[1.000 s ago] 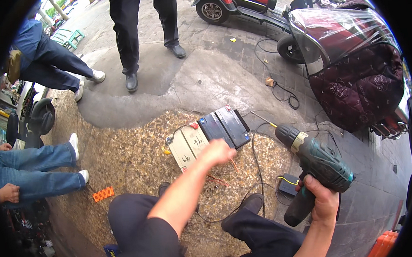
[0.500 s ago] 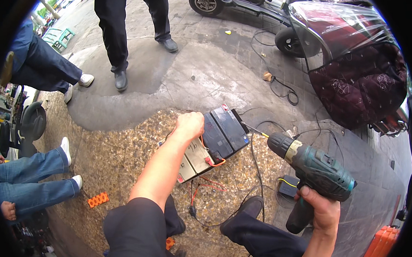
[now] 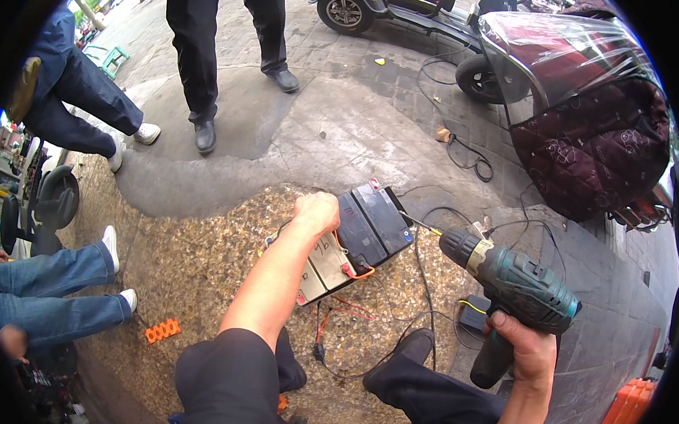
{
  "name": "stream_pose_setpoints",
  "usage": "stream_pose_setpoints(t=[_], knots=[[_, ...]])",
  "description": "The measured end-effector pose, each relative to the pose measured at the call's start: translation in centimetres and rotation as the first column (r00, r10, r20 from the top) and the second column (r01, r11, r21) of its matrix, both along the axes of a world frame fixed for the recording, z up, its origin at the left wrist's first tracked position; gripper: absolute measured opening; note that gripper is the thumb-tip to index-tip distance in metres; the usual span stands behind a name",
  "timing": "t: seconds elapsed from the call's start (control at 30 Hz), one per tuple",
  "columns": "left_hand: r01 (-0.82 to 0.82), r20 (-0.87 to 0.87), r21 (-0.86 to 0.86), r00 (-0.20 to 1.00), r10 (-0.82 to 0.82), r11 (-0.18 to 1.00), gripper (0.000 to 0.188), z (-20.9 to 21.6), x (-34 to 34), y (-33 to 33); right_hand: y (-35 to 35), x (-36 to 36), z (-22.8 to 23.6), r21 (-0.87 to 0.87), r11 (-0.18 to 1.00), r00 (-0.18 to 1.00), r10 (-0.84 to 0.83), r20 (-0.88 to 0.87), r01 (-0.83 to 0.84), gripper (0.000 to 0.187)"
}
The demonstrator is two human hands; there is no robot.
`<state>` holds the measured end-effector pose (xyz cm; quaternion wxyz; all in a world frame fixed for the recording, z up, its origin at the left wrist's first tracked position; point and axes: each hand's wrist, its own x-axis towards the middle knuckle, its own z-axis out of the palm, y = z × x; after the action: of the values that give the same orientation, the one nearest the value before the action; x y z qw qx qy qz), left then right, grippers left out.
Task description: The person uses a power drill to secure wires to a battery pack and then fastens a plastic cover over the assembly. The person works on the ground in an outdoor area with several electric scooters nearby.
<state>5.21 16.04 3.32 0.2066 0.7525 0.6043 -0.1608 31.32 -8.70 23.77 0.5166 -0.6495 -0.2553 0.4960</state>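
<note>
A block of batteries [image 3: 374, 224], two dark and the others pale, lies on the pebbled ground in front of me. My left hand [image 3: 317, 211] is closed in a fist at its far side, over the join between dark and pale batteries; what its fingers hold is hidden. An orange wire [image 3: 363, 274] and red terminals sit on the near edge. My right hand [image 3: 529, 346] grips a teal and black cordless drill [image 3: 523, 280] by its handle. The drill's long bit [image 3: 423, 224] points left, its tip close to the dark batteries' right end.
A small black box [image 3: 474, 312] and loose cables lie between the batteries and the drill. An orange plastic piece [image 3: 162, 331] is on the ground at left. People's legs [image 3: 196, 59] stand beyond and sit at left. A three-wheeler with a quilted cover [image 3: 590, 148] is at far right.
The whole view has shifted slightly. Both hands keep almost the same places by the batteries and on the drill. A seated person's hand at left has moved and is blurred.
</note>
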Motion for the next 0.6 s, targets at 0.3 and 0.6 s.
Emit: stream_pose_setpoints(t=[0.3,0.6], knots=[[-0.363,0.678,-0.301,0.569,0.465,0.882,0.014,2.9,-2.9,0.7,0.7,-0.7,0.3,-0.009,0.998,0.998,0.060,0.018,-0.060,0.030],[-0.143,0.686,-0.727,-0.114,0.719,0.671,0.013,9.7,-5.0,-5.2,1.1,-3.2,0.3,0.052,0.980,0.976,0.194,-0.100,-0.190,0.027]])
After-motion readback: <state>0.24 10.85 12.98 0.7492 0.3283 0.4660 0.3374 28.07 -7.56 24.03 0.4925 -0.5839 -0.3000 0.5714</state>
